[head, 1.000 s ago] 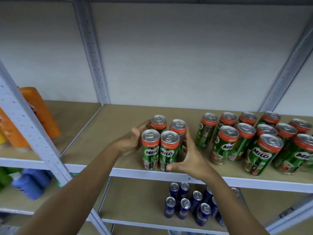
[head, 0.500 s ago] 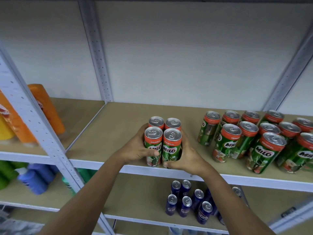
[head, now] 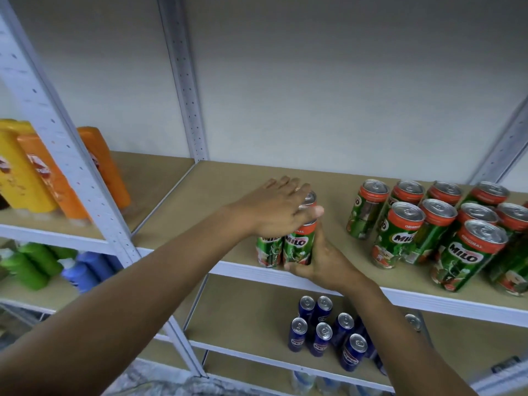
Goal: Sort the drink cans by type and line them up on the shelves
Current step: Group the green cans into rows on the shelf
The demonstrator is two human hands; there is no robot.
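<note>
A tight cluster of green and red Milo cans [head: 297,247] stands near the front edge of the upper shelf [head: 234,192]. My left hand [head: 275,208] lies flat over the tops of these cans, fingers straight. My right hand [head: 320,262] cups the cluster's right side at the base, fingers curled around the front right can. Further right on the same shelf stands a loose group of several Milo cans [head: 468,252]. Several blue cans [head: 323,332] stand on the shelf below.
Orange and yellow bottles [head: 37,172] fill the left bay's upper shelf, green and blue bottles [head: 57,264] the one below. White perforated uprights [head: 71,155] divide the bays. Bare shelf board lies behind and left of the held cluster.
My left hand has left the cluster's left side and now lies on top of the cans. My right hand stays at the right side. The view has shifted left.
</note>
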